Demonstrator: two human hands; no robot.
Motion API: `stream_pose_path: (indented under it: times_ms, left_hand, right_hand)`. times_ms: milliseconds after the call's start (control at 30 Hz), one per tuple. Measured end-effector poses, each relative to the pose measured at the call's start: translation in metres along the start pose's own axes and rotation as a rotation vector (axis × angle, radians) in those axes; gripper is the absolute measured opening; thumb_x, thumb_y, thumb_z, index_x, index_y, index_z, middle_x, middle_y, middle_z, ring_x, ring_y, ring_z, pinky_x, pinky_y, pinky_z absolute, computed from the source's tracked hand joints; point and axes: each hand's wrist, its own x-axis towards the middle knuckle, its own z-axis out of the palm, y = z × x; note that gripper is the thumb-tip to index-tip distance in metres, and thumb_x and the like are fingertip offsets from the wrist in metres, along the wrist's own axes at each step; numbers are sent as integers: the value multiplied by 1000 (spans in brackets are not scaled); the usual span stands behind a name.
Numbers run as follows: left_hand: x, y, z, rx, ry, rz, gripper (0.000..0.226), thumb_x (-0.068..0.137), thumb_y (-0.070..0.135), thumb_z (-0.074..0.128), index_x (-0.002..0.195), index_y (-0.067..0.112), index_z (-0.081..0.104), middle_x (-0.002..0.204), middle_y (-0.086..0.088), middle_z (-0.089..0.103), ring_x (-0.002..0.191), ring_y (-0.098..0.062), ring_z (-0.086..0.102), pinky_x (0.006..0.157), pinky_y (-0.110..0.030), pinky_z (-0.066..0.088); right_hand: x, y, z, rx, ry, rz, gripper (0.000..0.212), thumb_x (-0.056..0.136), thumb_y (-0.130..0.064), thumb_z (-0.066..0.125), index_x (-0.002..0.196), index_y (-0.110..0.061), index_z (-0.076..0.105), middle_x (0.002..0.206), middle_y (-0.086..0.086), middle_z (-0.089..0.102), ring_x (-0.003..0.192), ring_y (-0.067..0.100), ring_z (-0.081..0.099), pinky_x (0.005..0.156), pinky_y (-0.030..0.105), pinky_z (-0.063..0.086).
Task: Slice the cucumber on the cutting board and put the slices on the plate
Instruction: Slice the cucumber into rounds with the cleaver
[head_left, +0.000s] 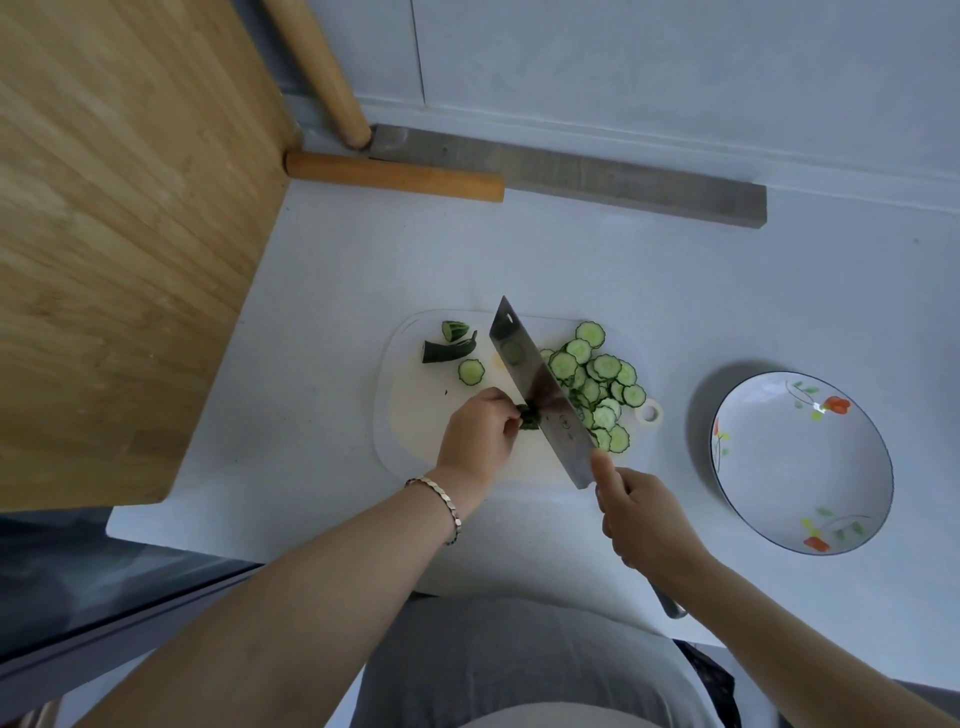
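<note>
Nearest up: grey-clothed lap, then two bare forearms, metal link bracelet (439, 506) on the left wrist. Right hand (641, 512) wrapped tight around the cleaver handle, thumb laid up toward the blade. Cleaver (540, 392) broad, flat, shiny steel, heavy-looking, leaning over the last bit of cucumber. Left hand (480, 431) curled with fingertips pinching the cucumber stub (530, 418), hardly anything left to hang onto. Probably firm and crisp but wet and slippery on the cut face, so best pinned from the top with fingertips tucked back from the edge.

Cutting board (410, 415) smooth white plastic, rounded corners, hang hole on the right side. Pile of slices (602, 384) just right of the blade: thin, floppy-ish, pale centres, dark ridged skin, likely to stick together, so easier scooped on the flat blade than picked singly. Lone slice (471, 372) and two dark end pieces (449, 345) at the far left of the board.

Plate (753, 478) well off to the right on the pale desk (311, 312), glossy ceramic with painted flowers, no slices on it yet. Farther back, bamboo board (119, 234) and wooden rolling pin (395, 175).
</note>
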Motion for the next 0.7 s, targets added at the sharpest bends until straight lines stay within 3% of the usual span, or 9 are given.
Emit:
stream_pose_path:
  times_ms: [700]
  left_hand:
    - [1,-1,2,20,-44,-33,12,82,3,60,86,-1,71,92,-16,66,85,-31,61,75,-34,52]
  right_hand:
    - [9,-9,17,-127,19,-14,51,95,-50,31,64,-10,28,58,5,35,55,19,32,56,32,28]
